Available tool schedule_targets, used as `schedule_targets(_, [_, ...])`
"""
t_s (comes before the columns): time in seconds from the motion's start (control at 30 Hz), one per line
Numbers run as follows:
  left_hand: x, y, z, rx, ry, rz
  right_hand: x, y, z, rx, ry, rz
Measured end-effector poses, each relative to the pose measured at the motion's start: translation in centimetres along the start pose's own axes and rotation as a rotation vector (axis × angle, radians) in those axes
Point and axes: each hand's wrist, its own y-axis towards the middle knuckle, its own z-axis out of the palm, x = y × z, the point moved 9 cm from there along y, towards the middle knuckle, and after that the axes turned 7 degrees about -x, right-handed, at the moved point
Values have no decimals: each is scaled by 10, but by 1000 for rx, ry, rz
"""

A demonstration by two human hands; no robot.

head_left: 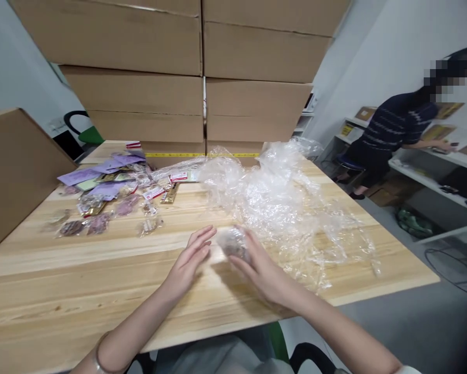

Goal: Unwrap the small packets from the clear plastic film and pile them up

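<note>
Fingers of the right hand [256,262] grip a clear packet [232,242] over the counter [101,285]; the left hand [190,255], fingers extended and uncurled, is just beside it. Crumpled plastic [272,192] lies beyond, rightward; small bags [98,223], leftward.

Bare hands [186,264]: I see two
Held clear packet [233,242]: I count one
Purple sheets [77,176]: several, overlapping
Stacked cardboard boxes [139,96]: at least four
Co-worker [395,122]: one
</note>
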Motion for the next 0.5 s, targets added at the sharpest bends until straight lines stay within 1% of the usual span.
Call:
schedule_targets(0.07, [8,0,-4,6,21,-42,-29,-5,-42,-152,-51,120])
schedule_targets(0.1, [12,1,-7,-3,31,-65,-43,-7,-66,-242,-63,154])
schedule_targets(0.23, [29,3,-18,-44,57,-174,-89,-22,-161,-617,-98,219])
schedule_targets(0.3, [36,4,-21,-71,55,-244,-113,-32,-198,-761,-90,333])
schedule_targets(0.37, [40,6,-22,-95,42,-292,-136,-35,-228,-880,-46,439])
schedule_targets(0.4, [40,7,-22,-105,35,-304,-145,-31,-241,-929,-20,454])
schedule_targets(0.43, [40,8,-22,-113,30,-309,-152,-22,-255,-966,0,437])
schedule_targets(0.5, [40,11,-22,-140,32,-313,-163,12,-285,-1019,10,346])
